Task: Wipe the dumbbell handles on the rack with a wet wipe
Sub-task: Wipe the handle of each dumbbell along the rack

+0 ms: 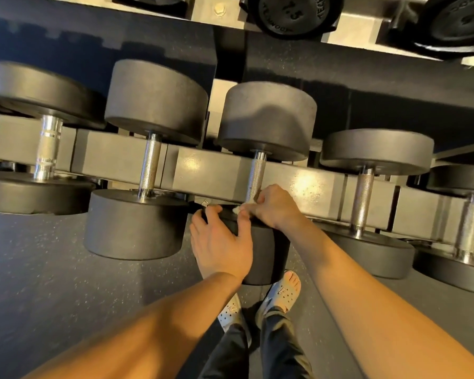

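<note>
Head view looked down on a grey dumbbell rack (211,173) holding a row of black round-headed dumbbells. The right hand (272,207) sat at the near end of the middle dumbbell's knurled handle (255,173), its fingers curled and pinching a small white wet wipe (236,210) against the steel, just above the near weight head (260,255). Only a scrap of the wipe showed past the knuckles. The left hand (220,243) lay flat on that near head, fingers spread and fairly straight, thumb beside the wipe. Neighbouring dumbbells lay on either side, one close on the left (148,165) and one on the right (363,198), both untouched. A higher shelf carried a dumbbell marked 7.5 (293,12). Pale clogs (283,292) stood on the speckled dark floor (52,283) below.
</note>
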